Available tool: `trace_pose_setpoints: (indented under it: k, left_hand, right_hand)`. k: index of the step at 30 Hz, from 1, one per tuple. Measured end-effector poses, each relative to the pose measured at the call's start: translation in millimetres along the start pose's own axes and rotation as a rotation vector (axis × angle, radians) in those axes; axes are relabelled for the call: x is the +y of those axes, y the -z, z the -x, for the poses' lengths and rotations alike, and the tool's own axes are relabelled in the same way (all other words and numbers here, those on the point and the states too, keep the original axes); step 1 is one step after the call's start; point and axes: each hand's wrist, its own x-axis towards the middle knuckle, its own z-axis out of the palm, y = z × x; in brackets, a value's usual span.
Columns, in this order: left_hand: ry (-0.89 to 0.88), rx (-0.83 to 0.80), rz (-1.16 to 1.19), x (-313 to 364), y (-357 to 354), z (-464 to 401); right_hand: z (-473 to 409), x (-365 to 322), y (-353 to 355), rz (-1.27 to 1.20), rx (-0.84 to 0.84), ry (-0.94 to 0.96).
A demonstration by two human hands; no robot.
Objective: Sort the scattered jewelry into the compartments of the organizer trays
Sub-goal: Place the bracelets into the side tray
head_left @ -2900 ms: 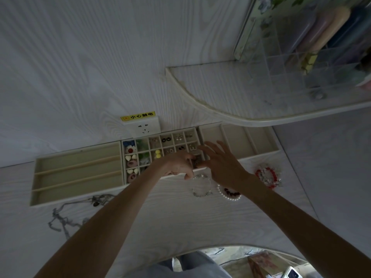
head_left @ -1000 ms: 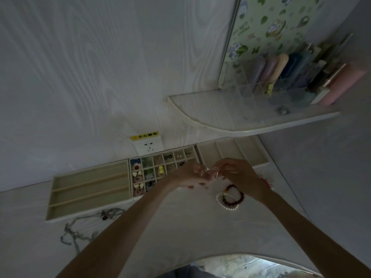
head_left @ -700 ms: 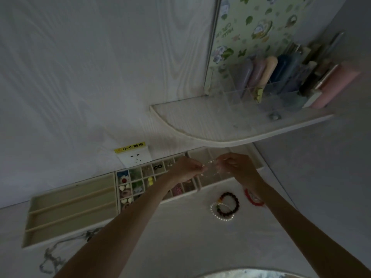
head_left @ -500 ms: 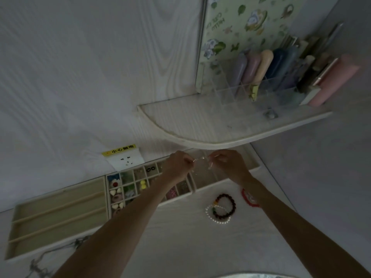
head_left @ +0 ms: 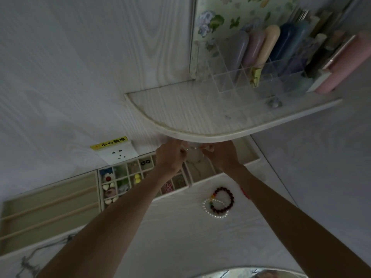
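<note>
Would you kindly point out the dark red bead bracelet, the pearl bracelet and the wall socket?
dark red bead bracelet point(head_left: 230, 194): head view, on its right-hand beads.
pearl bracelet point(head_left: 204, 207): head view, on its left arc of pearls.
wall socket point(head_left: 118, 154): head view, on its white faceplate.

I have both bare forearms stretched forward, converging toward the far edge of the desk. My left hand point(head_left: 169, 157) and right hand point(head_left: 221, 155) sit close together, knuckles up, fingers curled inward toward each other in a pinch. The fingertips are partly hidden, so I cannot tell what they hold.
</note>
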Motion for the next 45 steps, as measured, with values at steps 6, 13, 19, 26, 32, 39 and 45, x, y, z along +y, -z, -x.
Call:
trace_pose_setpoints:
  k: [6,13,19,26,32,39,45]
  left_hand:
    - [-0.049,-0.006,-0.010,-0.6,-3.8,-7.7]
    - [-0.160,0.043,-0.120,-0.5,-3.1,-11.6]
    - [-0.456,-0.194,-0.360,0.0,7.2,-5.4]
    - [-0.508,-0.328,-0.611,-6.9,10.5,-7.2]
    - [-0.542,-0.352,-0.643,-8.6,12.1,-7.2]
    - [-0.569,-0.352,-0.666,-13.6,8.8,-10.5]
    - [-0.586,-0.327,-0.680,-11.2,8.3,-10.8]
  right_hand:
    - [11.1,-4.6,7.2,0.082,-0.026,0.148]
    - [14.2,-8.8,-6.0,0.464,-0.255,0.167]
    - [8.1,-17.9,-17.4,0.605,-0.395,0.137]
    - [1.1,-18.1,-11.7,0.592,-0.323,0.367]
    - [-20.6,-8.0,-4.9,0.344,-0.349,0.388]
    - [-14.4,19.3,11.4,0.207,-0.141,0.383]
    - [-2.7,13.4,11.8,0.414,-0.060,0.641]
